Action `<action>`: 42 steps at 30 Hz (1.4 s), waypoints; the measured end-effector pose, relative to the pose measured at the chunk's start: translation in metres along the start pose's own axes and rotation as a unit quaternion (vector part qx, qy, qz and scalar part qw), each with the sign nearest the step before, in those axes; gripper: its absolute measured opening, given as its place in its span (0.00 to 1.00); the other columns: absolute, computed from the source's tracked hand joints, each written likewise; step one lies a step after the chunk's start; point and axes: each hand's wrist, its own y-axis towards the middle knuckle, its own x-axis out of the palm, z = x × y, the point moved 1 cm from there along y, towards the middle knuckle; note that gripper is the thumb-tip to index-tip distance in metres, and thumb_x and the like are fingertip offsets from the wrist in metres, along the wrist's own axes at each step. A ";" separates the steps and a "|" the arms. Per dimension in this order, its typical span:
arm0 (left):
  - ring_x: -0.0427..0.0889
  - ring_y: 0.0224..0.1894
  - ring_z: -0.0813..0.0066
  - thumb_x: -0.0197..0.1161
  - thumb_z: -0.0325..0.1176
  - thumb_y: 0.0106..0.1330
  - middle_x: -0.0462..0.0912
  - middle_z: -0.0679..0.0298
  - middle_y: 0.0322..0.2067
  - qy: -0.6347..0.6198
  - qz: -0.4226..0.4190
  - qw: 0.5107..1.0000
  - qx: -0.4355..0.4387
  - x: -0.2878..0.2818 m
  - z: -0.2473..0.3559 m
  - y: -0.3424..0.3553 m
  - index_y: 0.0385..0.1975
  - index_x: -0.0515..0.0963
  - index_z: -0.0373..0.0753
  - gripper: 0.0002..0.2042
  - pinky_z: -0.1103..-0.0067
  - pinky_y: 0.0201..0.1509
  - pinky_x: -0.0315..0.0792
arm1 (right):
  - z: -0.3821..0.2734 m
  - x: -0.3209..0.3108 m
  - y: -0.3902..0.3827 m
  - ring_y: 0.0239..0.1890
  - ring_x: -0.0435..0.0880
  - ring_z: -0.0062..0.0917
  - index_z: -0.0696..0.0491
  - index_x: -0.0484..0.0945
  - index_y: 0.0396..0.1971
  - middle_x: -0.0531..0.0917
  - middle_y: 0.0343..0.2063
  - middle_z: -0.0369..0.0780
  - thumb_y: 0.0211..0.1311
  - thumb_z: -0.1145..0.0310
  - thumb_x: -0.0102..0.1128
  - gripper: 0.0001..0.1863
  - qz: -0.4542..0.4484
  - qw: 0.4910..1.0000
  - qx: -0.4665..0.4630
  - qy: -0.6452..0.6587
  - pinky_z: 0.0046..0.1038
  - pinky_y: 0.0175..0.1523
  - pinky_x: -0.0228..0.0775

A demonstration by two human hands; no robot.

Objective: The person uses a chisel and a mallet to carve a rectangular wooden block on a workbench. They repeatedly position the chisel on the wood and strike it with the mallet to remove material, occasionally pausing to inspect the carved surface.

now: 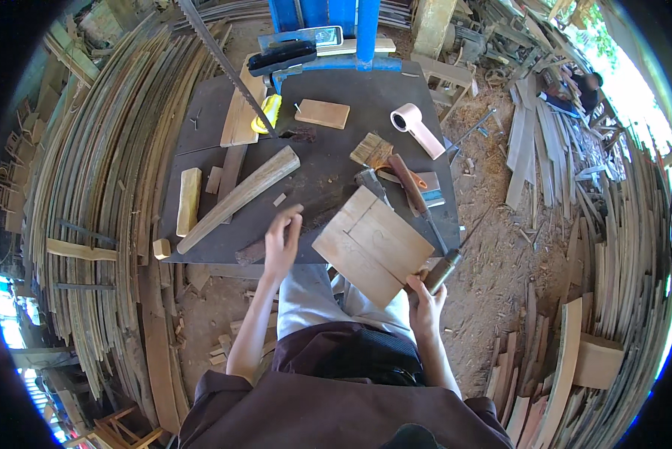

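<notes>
Over my lap, at the front edge of the dark table [328, 168], a flat square wooden board [377, 243] is tilted, with dark lines across its face. My right hand [426, 303] grips its lower right corner, thumb on the edge. In that same hand is a tool with a rounded, dull-metal handle [444, 271] and a thin spike pointing up and right. Left of the board, my left hand [280, 243] is raised with fingers bent and tips drawn together. Whatever they pinch, if anything, is too small to make out.
A saw blade [231, 67] rises through the table beside a long wooden bar [239, 200]. A brush [371, 151], a brown-handled tool [407, 181], a pink handled device [420, 131] and a small wooden block [322, 114] lie around. Stacked timber [89, 194] flanks the table.
</notes>
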 end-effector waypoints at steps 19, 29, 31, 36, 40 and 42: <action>0.82 0.35 0.81 0.66 0.29 0.66 0.85 0.61 0.34 -0.047 0.001 0.987 -0.152 0.019 0.008 -0.045 0.42 0.78 0.29 0.11 0.84 0.41 0.75 | -0.009 0.056 0.109 0.21 0.68 0.08 0.54 0.73 0.24 0.79 0.24 0.31 0.54 0.74 0.70 0.11 -0.203 0.961 -0.111 -0.150 0.17 0.25 0.57; 0.78 0.32 0.86 0.67 0.31 0.65 0.83 0.65 0.31 -0.054 0.013 0.982 -0.183 0.021 0.007 -0.043 0.41 0.78 0.29 0.12 0.87 0.36 0.73 | -0.011 0.066 0.102 0.25 0.75 0.15 0.59 0.79 0.33 0.81 0.23 0.37 0.55 0.75 0.67 0.07 -0.132 0.889 -0.232 -0.373 0.23 0.32 0.69; 0.77 0.31 0.87 0.67 0.32 0.65 0.82 0.66 0.31 -0.063 0.017 0.980 -0.187 0.022 0.008 -0.044 0.41 0.78 0.30 0.12 0.88 0.35 0.71 | -0.026 0.071 0.089 0.25 0.76 0.17 0.58 0.80 0.40 0.81 0.24 0.38 0.55 0.75 0.66 0.12 -0.147 0.888 -0.240 -0.363 0.24 0.34 0.70; 0.73 0.29 0.90 0.66 0.32 0.66 0.80 0.69 0.29 -0.076 0.032 0.977 -0.194 0.024 0.014 -0.044 0.40 0.78 0.30 0.11 0.89 0.32 0.67 | -0.038 0.059 0.063 0.26 0.78 0.21 0.57 0.80 0.47 0.82 0.26 0.41 0.54 0.76 0.65 0.17 -0.151 0.878 -0.242 -0.385 0.26 0.36 0.71; 0.79 0.34 0.84 0.66 0.33 0.66 0.83 0.64 0.33 -0.061 0.004 0.977 -0.205 0.023 0.017 -0.042 0.42 0.77 0.29 0.13 0.86 0.37 0.72 | -0.019 0.039 0.048 0.31 0.81 0.35 0.60 0.78 0.40 0.80 0.30 0.45 0.51 0.78 0.65 0.14 -0.161 0.859 -0.228 -0.429 0.30 0.41 0.72; 0.83 0.38 0.78 0.66 0.33 0.66 0.85 0.58 0.36 -0.087 -0.013 0.977 -0.194 0.026 0.009 -0.043 0.44 0.76 0.26 0.16 0.82 0.42 0.76 | -0.012 0.032 0.043 0.37 0.81 0.41 0.62 0.76 0.38 0.79 0.36 0.47 0.50 0.79 0.65 0.14 -0.155 0.837 -0.279 -0.443 0.33 0.45 0.73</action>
